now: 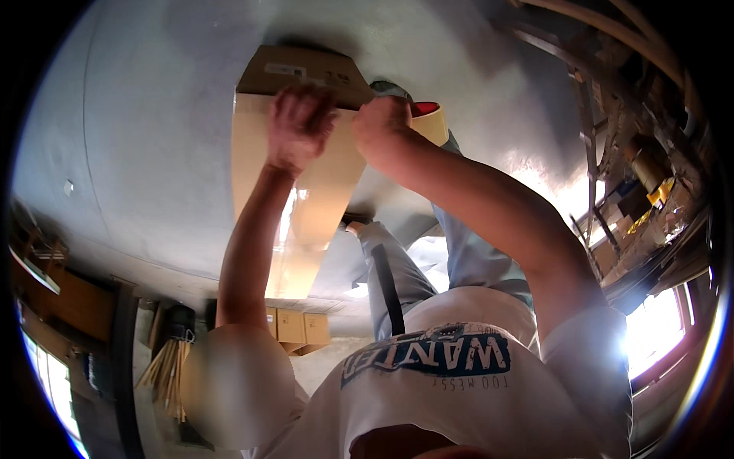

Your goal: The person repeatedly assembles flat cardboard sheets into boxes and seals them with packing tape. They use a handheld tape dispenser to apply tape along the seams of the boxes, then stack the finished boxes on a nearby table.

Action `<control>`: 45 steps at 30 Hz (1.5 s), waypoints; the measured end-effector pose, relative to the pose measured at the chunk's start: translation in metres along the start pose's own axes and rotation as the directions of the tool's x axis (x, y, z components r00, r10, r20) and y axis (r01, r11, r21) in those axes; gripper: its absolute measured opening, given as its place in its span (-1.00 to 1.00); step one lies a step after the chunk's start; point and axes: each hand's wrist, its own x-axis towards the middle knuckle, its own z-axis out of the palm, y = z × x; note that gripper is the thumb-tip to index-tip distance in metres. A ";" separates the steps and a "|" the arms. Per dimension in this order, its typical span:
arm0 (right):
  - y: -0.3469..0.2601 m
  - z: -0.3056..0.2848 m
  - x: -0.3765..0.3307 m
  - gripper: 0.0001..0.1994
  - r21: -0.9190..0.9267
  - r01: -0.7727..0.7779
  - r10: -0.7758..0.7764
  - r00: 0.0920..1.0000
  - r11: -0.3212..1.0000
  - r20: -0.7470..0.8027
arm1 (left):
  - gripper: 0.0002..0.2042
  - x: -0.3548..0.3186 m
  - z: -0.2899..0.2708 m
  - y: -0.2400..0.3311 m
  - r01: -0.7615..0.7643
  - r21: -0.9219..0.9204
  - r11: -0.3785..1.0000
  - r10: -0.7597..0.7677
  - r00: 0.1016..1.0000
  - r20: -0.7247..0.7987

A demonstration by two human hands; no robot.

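Head view: we are looking down at a long cardboard box lying on the grey floor, running from about 12 o'clock down toward centre, its face glossy with clear tape. Our left hand is pressing flat on the box near its far end, fingers spread wide and somewhat blurred. Our right hand is sitting just beside it at 1 o'clock, curled around a tape roll with a red core; the roll is touching the box's right edge. We are seeing our grey trouser legs at 4 o'clock and a white printed shirt at 6 o'clock. Small stacked cartons are sitting near 7 o'clock, a straw broom beside them. Cluttered shelving is filling 3 o'clock.
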 end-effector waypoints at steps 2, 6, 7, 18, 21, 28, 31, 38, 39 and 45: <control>0.002 0.013 0.000 -0.82 -0.024 0.040 -0.041 0.997 0.999 -0.071 | -0.78 -0.011 0.011 -0.003 -0.029 0.184 0.983 0.013 0.996 0.088; 0.028 0.047 -0.024 -0.80 0.069 0.077 -0.046 0.926 0.995 -0.376 | -0.67 -0.037 -0.001 -0.037 -0.002 0.207 0.978 -0.054 0.964 0.261; 0.043 0.085 -0.009 -0.79 -0.036 0.069 -0.077 0.964 0.997 -0.255 | -0.62 -0.031 -0.005 -0.035 -0.014 0.202 0.979 -0.040 0.964 0.262; 0.003 0.062 0.041 -0.29 0.393 0.042 0.052 0.973 0.919 -0.225 | -0.67 -0.037 -0.004 -0.045 0.007 0.145 0.989 -0.046 0.964 0.261; 0.005 0.070 0.045 -0.20 0.468 -0.008 0.128 0.966 0.884 -0.226 | -0.72 -0.043 0.003 -0.074 -0.010 0.181 0.983 -0.018 0.988 0.153; 0.002 0.074 0.062 -0.18 0.382 -0.064 0.077 0.997 0.922 -0.017 | -0.63 -0.045 -0.018 -0.150 0.909 0.120 0.399 -0.868 0.332 0.368; -0.007 0.057 0.042 -0.19 0.354 -0.158 0.155 0.987 0.922 0.036 | -0.66 -0.032 -0.028 -0.133 0.973 0.094 0.209 -0.941 0.174 0.291; 0.007 0.025 -0.073 -0.32 -0.175 -0.070 0.029 0.974 0.982 -0.226 | -0.60 -0.100 -0.085 -0.021 0.612 -0.658 0.439 -0.882 0.433 -0.186; -0.013 0.020 -0.098 -0.32 -0.135 0.034 -0.073 0.953 0.990 -0.293 | -0.58 -0.142 -0.078 0.003 0.620 -0.766 0.168 -0.962 0.272 0.009; -0.209 0.036 -0.155 -0.29 -0.096 0.809 -0.794 0.537 0.581 -0.285 | -0.38 -0.320 -0.091 0.151 -0.373 -0.708 -0.600 -0.799 0.247 0.548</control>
